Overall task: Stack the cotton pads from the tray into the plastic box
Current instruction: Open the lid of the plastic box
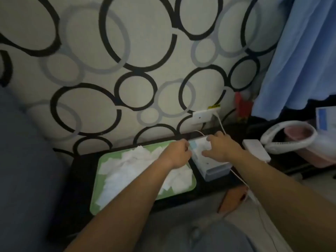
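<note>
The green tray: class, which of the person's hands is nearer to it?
Left. The left hand hovers over the green tray's far right corner, above the cotton pads. The right hand is beyond it, on the plastic box.

Wall [91, 51] behind: pale paper with black and grey rings. White wall socket [201, 116] low on it, yellow label just above, white cable [221, 124] running down from it across the dark table [214, 184]. Blue fabric [300, 57] hangs top right. White landline phone [287, 137] at right, small white box [256, 150] just beside it on its left. Pink item past the phone, blurred. Red object [242, 106] against the wall near the socket, unclear. Orange-brown flat item [232, 199] at the table's front edge. Grey cushion [23, 160] at left.
</note>
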Demonstrator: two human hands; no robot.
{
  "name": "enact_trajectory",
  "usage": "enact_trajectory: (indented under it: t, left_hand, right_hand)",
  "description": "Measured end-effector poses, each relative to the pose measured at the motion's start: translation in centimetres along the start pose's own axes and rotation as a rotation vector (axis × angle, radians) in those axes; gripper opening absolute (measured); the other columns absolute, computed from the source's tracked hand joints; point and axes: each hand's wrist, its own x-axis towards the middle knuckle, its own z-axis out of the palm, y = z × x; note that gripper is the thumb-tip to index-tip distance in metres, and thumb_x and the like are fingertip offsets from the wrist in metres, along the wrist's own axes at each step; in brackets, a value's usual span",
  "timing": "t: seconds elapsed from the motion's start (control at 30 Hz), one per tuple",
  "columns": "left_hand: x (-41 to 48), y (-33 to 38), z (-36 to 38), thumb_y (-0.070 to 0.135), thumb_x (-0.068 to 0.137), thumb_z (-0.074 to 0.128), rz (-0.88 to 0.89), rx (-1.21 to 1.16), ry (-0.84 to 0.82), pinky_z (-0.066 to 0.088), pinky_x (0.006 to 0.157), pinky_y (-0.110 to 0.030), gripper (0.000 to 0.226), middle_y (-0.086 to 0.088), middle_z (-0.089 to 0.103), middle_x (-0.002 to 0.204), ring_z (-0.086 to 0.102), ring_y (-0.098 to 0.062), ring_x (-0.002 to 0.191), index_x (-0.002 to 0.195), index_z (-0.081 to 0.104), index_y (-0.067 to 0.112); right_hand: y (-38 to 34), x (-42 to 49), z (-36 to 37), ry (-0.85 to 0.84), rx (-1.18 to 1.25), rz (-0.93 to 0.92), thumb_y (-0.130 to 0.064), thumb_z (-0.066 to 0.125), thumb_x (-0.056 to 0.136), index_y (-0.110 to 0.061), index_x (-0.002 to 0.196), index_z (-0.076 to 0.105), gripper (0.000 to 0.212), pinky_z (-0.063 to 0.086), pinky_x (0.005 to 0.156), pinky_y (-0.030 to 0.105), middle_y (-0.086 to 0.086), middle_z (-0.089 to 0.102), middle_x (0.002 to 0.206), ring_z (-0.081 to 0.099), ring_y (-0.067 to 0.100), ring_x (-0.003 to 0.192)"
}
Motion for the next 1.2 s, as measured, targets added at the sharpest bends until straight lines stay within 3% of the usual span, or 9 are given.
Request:
enact_trajectory:
  t: [0.13,0.27,0.43,0.57,0.63,0.73,0.93,1.03,1.2]
  left_hand:
    - [1.4,-0.7,5.0,0.022,0.097,0.054,-0.105,-0.123,-0.094,0.044,0.105,-0.034,0.05,-0.005,0.055,0.142,0.055,-0.025,0.125,0.146,0.046,0.014]
    - [2.9,-0.7,8.2,0.015,0.097,0.051,-0.201,-0.369,-0.047,0.043,0.111,-0.044,0.057,-0.007,0.051,0.148,0.053,-0.026,0.129,0.152,0.036,0.018]
    - [5.1,-2.3,10.1,0.006,0.089,0.054,-0.307,-0.717,0.037,0.054,0.099,-0.05,0.058,-0.003,0.059,0.141,0.06,-0.026,0.122,0.143,0.044,0.022]
    - [4.2,-1.1,8.6,0.012,0.093,0.051,-0.332,-0.78,0.008,0.056,0.096,-0.047,0.037,-0.002,0.066,0.121,0.065,-0.021,0.108,0.128,0.056,0.022]
    - [3.8,-0.9,8.2,0.014,0.089,0.049,-0.309,-0.731,-0.02,0.055,0.095,-0.044,0.035,-0.003,0.068,0.113,0.065,-0.023,0.104,0.12,0.062,0.021]
    - [3.7,-0.7,8.0,0.013,0.087,0.054,-0.277,-0.663,-0.056,0.049,0.101,-0.042,0.045,-0.003,0.064,0.124,0.059,-0.024,0.113,0.131,0.058,0.017]
    - [3.7,-0.3,7.7,0.017,0.092,0.055,-0.242,-0.473,-0.08,0.047,0.103,-0.038,0.034,-0.005,0.065,0.121,0.059,-0.026,0.116,0.123,0.065,0.007]
    - [3.9,-0.3,7.9,0.023,0.092,0.054,-0.253,-0.392,-0.077,0.05,0.097,-0.04,0.031,-0.012,0.067,0.116,0.061,-0.03,0.107,0.115,0.066,0.007]
    - [4.0,0.2,7.7,0.028,0.087,0.056,-0.271,-0.382,-0.067,0.051,0.095,-0.041,0.035,-0.014,0.069,0.112,0.063,-0.031,0.105,0.112,0.068,0.006]
  right_hand:
    - [0.5,0.4,2.9,-0.022,-0.034,0.143,-0.08,0.055,0.072,-0.027,0.15,0.026,0.098,0.034,0.107,0.051,0.012,0.02,0.155,0.025,0.038,0.139]
    - [0.2,1.3,5.1,-0.003,0.042,0.224,-0.083,0.054,0.066,-0.026,0.143,0.031,0.098,0.041,0.097,0.049,0.013,0.029,0.146,0.035,0.037,0.13]
    - [0.3,2.0,5.7,0.124,0.021,0.18,-0.083,0.057,0.063,-0.021,0.128,0.047,0.09,0.049,0.077,0.038,0.01,0.049,0.121,0.055,0.03,0.105]
    - [0.5,2.4,4.5,0.158,0.031,0.149,-0.084,0.058,0.058,-0.019,0.113,0.057,0.085,0.046,0.065,0.033,0.006,0.059,0.105,0.061,0.026,0.093]
    - [0.6,2.5,3.8,0.169,0.137,0.141,-0.081,0.056,0.06,-0.018,0.114,0.06,0.083,0.046,0.069,0.034,0.007,0.064,0.107,0.062,0.028,0.095]
    - [1.5,2.4,2.0,0.146,0.465,0.159,-0.062,0.062,0.077,-0.017,0.125,0.063,0.066,0.048,0.079,0.034,0.008,0.064,0.117,0.061,0.027,0.102]
    - [4.8,1.7,-0.3,-0.068,1.187,0.291,-0.041,0.047,0.096,-0.017,0.103,0.062,0.029,0.052,0.088,0.046,0.012,0.066,0.098,0.062,0.029,0.09]
    - [6.5,2.8,-1.5,0.132,1.038,0.262,-0.026,0.046,0.098,-0.005,0.109,0.062,0.028,0.045,0.076,0.035,0.017,0.065,0.109,0.059,0.025,0.088]
    - [7.7,3.9,-2.1,0.324,0.414,0.147,-0.003,0.048,0.09,-0.006,0.128,0.06,0.04,0.05,0.092,0.04,0.015,0.063,0.12,0.058,0.034,0.11]
